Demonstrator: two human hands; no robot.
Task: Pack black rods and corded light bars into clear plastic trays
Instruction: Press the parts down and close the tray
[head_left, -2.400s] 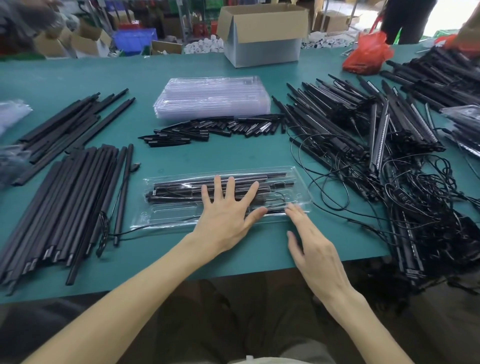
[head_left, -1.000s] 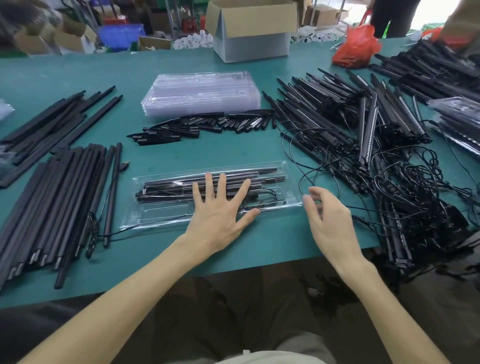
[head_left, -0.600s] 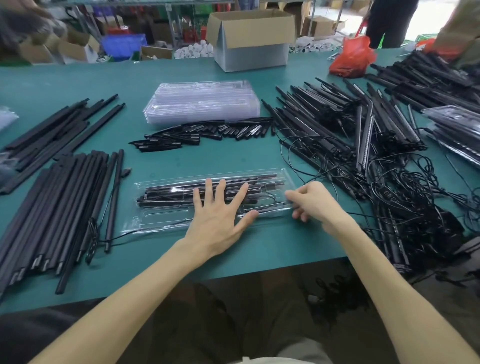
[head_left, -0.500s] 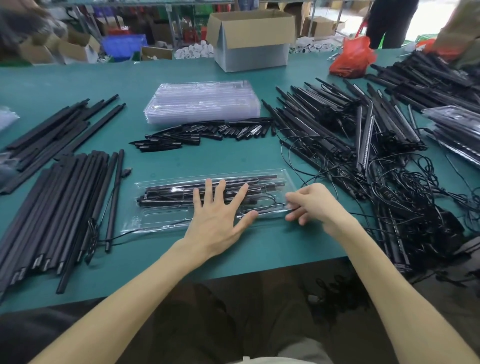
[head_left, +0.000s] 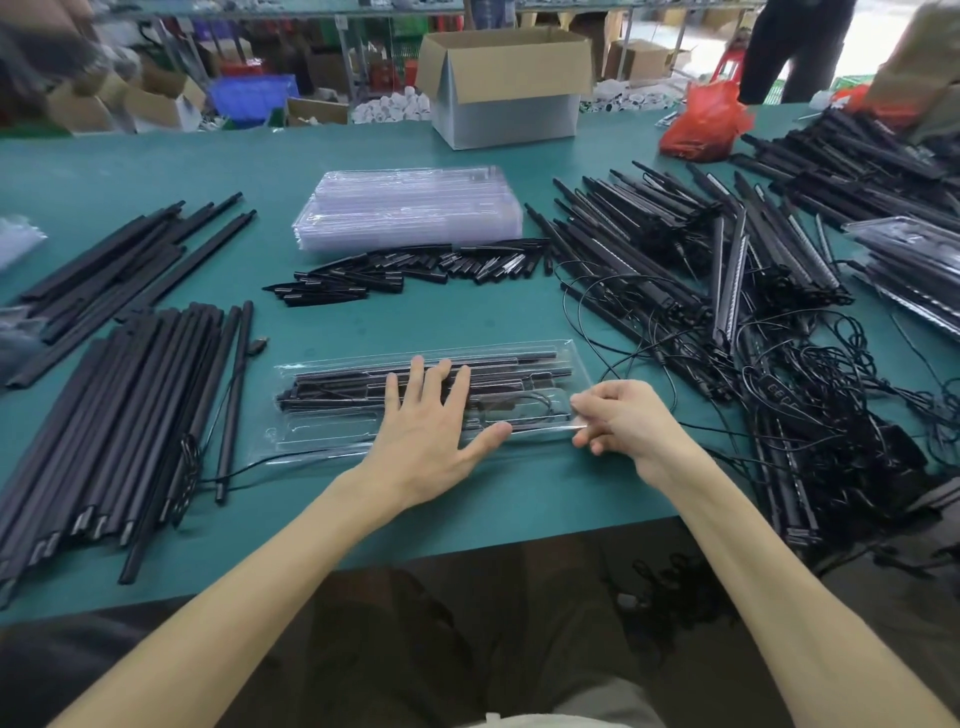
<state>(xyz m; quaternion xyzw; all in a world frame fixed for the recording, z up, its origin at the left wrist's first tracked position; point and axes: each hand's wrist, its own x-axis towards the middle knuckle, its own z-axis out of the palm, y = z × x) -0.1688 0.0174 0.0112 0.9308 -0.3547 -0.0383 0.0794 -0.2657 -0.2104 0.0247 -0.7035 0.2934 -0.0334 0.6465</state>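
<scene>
teal table (head_left: 509, 322), black rods (head_left: 130, 410), clear tray (head_left: 322, 436), red bag (head_left: 704, 122), blue crate (head_left: 254, 98)

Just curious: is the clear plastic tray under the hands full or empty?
Partly full: the clear plastic tray holds black rods; its near-left pocket looks bare.

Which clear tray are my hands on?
The lone loaded tray nearest you: left hand flat on it, right hand pinching its end. The stack behind lies untouched.
</scene>
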